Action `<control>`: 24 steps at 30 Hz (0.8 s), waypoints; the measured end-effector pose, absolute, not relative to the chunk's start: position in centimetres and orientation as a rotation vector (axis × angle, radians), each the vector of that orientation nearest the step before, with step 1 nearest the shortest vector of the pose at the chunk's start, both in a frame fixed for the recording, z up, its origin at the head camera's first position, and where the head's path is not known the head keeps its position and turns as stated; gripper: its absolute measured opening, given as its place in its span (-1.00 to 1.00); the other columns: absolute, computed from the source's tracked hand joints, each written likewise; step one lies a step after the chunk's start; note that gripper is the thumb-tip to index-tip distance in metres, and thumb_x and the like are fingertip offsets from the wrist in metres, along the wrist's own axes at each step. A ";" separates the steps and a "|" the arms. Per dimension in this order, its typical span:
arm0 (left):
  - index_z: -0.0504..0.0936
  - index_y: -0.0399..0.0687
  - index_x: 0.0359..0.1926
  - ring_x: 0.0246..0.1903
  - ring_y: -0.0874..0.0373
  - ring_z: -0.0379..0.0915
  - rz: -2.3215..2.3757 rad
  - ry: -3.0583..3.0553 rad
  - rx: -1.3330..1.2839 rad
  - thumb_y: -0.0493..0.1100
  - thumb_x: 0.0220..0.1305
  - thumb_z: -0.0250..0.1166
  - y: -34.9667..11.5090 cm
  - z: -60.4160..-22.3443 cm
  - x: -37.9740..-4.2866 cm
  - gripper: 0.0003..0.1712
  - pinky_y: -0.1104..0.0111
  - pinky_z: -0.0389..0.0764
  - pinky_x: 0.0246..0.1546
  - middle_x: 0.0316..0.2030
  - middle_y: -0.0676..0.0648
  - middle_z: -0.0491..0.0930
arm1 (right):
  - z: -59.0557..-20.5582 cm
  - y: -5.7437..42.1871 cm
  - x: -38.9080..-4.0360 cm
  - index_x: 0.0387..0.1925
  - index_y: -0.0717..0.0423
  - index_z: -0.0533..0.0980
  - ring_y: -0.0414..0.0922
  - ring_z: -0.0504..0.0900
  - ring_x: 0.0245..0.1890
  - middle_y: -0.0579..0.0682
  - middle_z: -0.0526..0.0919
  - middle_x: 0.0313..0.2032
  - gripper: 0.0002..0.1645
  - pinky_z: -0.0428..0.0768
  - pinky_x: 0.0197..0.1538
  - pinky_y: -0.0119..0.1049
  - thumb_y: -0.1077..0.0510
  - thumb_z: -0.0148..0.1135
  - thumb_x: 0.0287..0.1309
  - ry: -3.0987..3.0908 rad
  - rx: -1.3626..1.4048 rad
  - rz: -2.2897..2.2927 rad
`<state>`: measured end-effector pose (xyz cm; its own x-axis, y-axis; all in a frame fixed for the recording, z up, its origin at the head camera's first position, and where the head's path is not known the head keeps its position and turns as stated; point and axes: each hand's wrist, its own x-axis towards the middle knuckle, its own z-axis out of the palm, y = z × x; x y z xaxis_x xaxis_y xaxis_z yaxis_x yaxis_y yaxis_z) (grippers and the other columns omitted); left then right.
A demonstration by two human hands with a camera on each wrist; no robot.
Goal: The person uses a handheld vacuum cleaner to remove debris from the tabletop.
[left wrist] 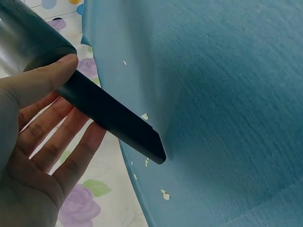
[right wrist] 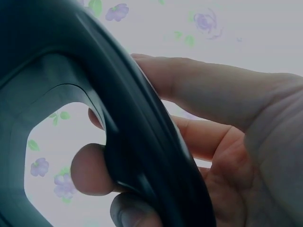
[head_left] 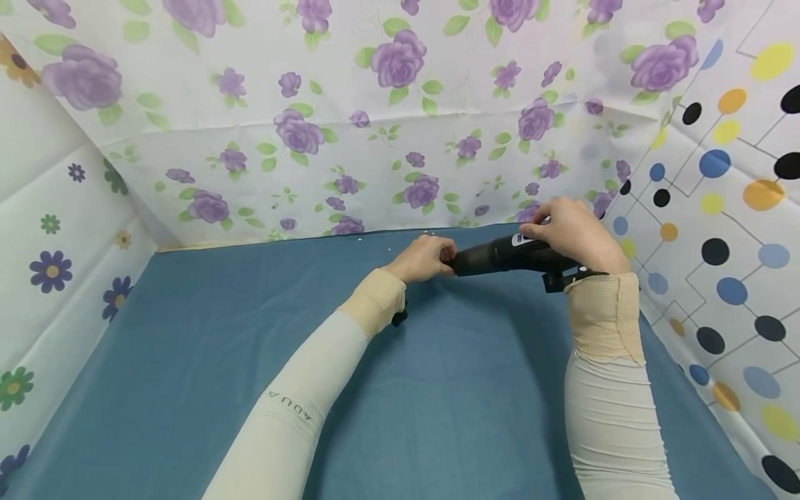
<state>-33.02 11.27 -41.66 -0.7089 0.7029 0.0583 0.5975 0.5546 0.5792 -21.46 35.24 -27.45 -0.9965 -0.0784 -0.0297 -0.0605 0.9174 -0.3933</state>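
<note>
A black handheld vacuum cleaner [head_left: 494, 255] is held close over the blue cloth near its back edge. My right hand [head_left: 584, 236] grips its looped handle [right wrist: 137, 118], with fingers passing through the opening in the right wrist view. Toward the front end, my left hand [head_left: 423, 259] holds the narrow crevice nozzle [left wrist: 111, 113], thumb on one side and fingers on the other. The nozzle's slanted tip points down at the cloth, beside small pale crumbs [left wrist: 165, 195]. In the head view the left hand hides most of that nozzle.
Blue cloth [head_left: 400, 389] covers the work surface. A floral sheet [head_left: 369, 132] rises behind it, a flower-dotted sheet [head_left: 69, 278] stands at the left, and a polka-dot sheet [head_left: 737, 264] at the right. Several crumbs lie along the cloth's back edge.
</note>
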 end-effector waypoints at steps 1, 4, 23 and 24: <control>0.70 -0.06 -0.01 -0.13 0.12 0.61 0.873 2.615 1.095 -0.16 0.25 0.55 11.2 -41.7 -33.0 -0.68 0.22 0.61 0.05 -0.13 -0.04 0.70 | -27.5 35.2 -21.5 0.03 0.32 0.70 0.17 0.60 -0.14 0.35 0.67 0.03 -0.50 0.56 -0.16 0.06 -0.07 0.23 0.51 3.029 -0.115 -0.622; 0.70 -0.06 0.00 -0.12 0.11 0.61 0.894 2.640 1.074 -0.17 0.26 0.54 11.1 -41.9 -32.8 -0.68 0.22 0.62 0.04 -0.13 -0.04 0.70 | -27.6 35.1 -21.7 0.02 0.32 0.70 0.13 0.58 -0.20 0.33 0.69 -0.01 -0.51 0.54 -0.21 0.01 -0.06 0.23 0.51 3.027 -0.122 -0.623; 0.70 -0.03 0.10 0.00 0.06 0.64 1.088 2.914 0.857 -0.24 0.38 0.44 9.7 -43.1 -31.4 -0.70 0.21 0.65 0.07 0.03 -0.05 0.69 | -28.5 33.2 -22.6 -0.03 0.34 0.69 0.06 0.54 -0.40 0.27 0.72 -0.19 -0.55 0.47 -0.37 -0.14 -0.03 0.24 0.50 3.089 -0.130 -0.714; 0.69 -0.04 0.11 0.02 0.05 0.64 1.093 2.945 0.844 -0.26 0.38 0.43 9.9 -43.2 -31.2 -0.70 0.21 0.65 0.08 0.05 -0.06 0.69 | -28.6 33.1 -22.7 -0.03 0.34 0.69 0.05 0.53 -0.41 0.26 0.72 -0.22 -0.54 0.45 -0.39 -0.14 -0.04 0.24 0.50 3.089 -0.124 -0.719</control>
<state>-31.20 9.85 -43.20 -0.8596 0.4313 0.2740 0.5056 0.6407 0.5778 -22.68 33.15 -28.59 -0.9964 -0.0689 0.0496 -0.0837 0.8943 -0.4396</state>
